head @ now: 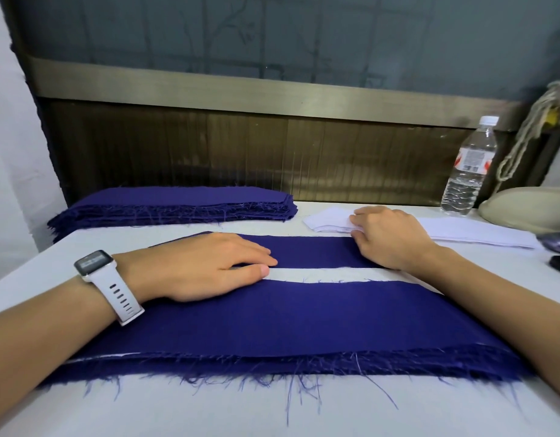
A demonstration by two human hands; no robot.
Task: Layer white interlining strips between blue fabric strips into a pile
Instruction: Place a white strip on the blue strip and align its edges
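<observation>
A layered pile of blue fabric strips with white interlining edges lies near the table's front edge. Beyond it lies a single blue strip, a band of white table showing between them. My left hand rests flat on that strip's left end, fingers straight. My right hand reaches over its right end, and its curled fingers pinch the edge of the white interlining stack. A tall stack of blue strips sits at the back left.
A water bottle stands at the back right beside a beige cap and a hanging rope. A dark object lies at the right edge. The white table runs up to a brown wall panel.
</observation>
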